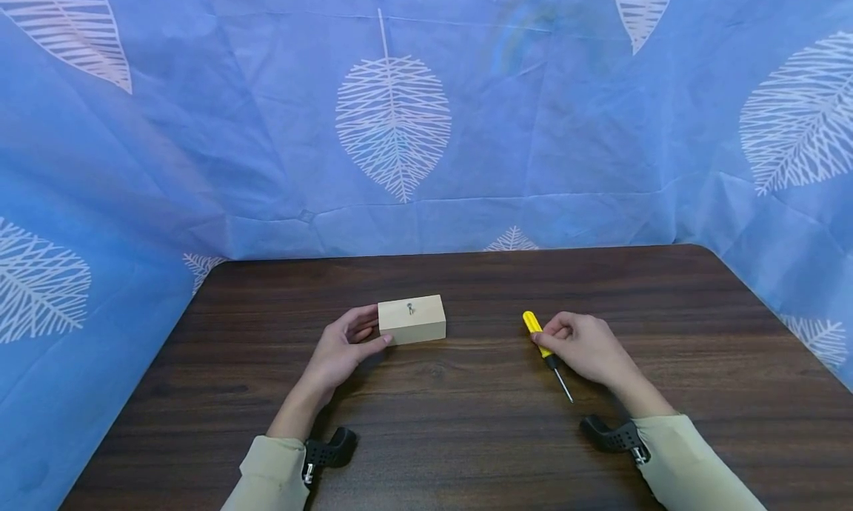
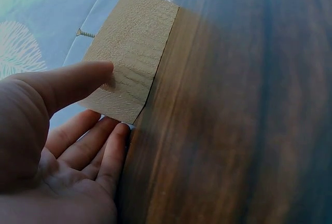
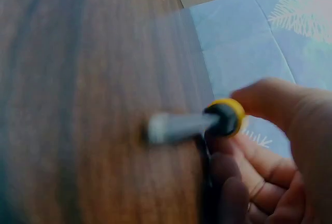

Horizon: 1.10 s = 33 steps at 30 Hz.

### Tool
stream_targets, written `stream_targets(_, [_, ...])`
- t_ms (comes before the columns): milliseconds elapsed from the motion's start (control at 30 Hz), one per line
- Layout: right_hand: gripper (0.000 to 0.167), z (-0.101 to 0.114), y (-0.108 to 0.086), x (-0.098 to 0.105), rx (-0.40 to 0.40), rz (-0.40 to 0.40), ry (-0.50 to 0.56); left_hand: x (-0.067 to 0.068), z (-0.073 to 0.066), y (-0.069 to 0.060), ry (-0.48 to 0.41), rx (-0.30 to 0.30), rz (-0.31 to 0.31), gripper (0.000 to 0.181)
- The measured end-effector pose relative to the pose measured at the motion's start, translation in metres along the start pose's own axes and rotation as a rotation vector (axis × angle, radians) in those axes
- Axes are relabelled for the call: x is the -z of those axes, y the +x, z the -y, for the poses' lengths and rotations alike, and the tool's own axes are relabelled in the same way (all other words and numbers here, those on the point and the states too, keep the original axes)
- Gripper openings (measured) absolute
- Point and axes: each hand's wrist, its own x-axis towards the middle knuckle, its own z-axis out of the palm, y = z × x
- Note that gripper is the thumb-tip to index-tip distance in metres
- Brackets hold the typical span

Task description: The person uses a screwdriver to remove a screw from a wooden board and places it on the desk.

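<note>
A pale wooden block (image 1: 418, 333) lies on the table with a small screw (image 1: 410, 309) standing up from its top face. At the block's left end is my left hand (image 1: 343, 352), its thumb against the front face and its fingers bent at the end and behind. In the left wrist view the screw (image 2: 85, 33) sticks well out of the wood (image 2: 132, 50). To the right, my right hand (image 1: 586, 346) pinches a screwdriver (image 1: 533, 324) by its yellow handle, between thumb and fingers. The screwdriver's metal shaft points down toward the near side; its tip is blurred in the right wrist view.
The dark brown wooden table (image 1: 440, 437) reaches back to a blue cloth (image 1: 280, 126) with white leaf prints, which also hangs along both sides. Black wrist mounts (image 1: 331, 447) sit at the cuffs of the light sleeves.
</note>
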Motion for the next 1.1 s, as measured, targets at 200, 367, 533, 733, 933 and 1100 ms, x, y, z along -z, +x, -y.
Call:
stream_targets(200, [0.054,-0.005,0.006,0.0,-0.096,0.021,0.461,0.001,0.0,0.0,0.0,-0.006,-0.001,0.062])
stream_targets(367, [0.052,-0.008,0.009,0.005,-0.111,0.01,0.719,0.003,0.001,0.0,0.002,-0.011,-0.005,0.062])
stream_targets(533, [0.045,-0.007,0.011,0.005,-0.105,0.01,0.801,0.005,0.002,0.0,0.001,-0.014,-0.011,0.062])
stream_targets(733, [0.047,0.006,0.016,-0.004,-0.073,-0.069,0.959,0.005,0.002,0.0,0.0,-0.017,-0.015,0.062])
stream_targets(933, [0.053,0.037,0.031,-0.018,-0.034,-0.143,1.033,0.002,0.002,0.0,-0.024,-0.017,-0.009,0.061])
stream_targets(1100, [0.043,0.068,0.045,-0.036,-0.022,-0.18,1.05,-0.002,0.003,0.0,-0.02,-0.027,-0.011,0.061])
